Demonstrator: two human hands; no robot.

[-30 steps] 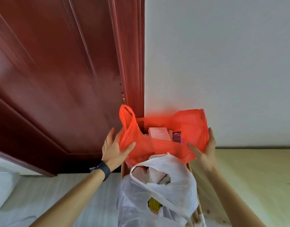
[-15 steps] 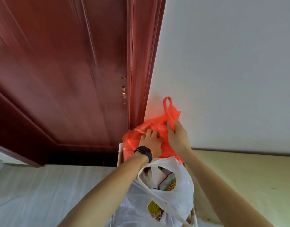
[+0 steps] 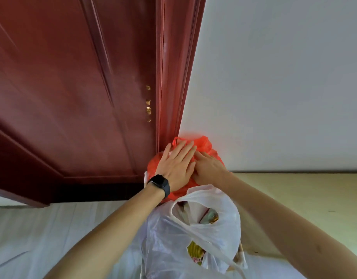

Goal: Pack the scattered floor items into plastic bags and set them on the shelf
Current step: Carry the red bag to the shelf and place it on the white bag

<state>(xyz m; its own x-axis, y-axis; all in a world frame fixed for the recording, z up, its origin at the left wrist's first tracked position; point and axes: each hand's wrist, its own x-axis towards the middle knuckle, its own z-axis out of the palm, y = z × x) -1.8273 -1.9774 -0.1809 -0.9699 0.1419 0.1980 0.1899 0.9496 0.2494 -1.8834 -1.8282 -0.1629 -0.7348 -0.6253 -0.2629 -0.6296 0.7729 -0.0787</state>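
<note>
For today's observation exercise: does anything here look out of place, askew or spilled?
Nothing spilled. The white plastic bag gapes open, its contents showing, while both hands, left and right, press the red plastic bag shut against the wall.

Both bare forearms reach forward from the lower corners and converge near the centre. The left hand (image 3: 176, 167) lies palm down with its fingers (image 3: 183, 151) straight and spread flat, a dark watch (image 3: 160, 185) strapped at the wrist. The right hand (image 3: 209, 168) sits just beside it, touching, its fingers tucked partly under the left hand's fingers and hidden there.
</note>
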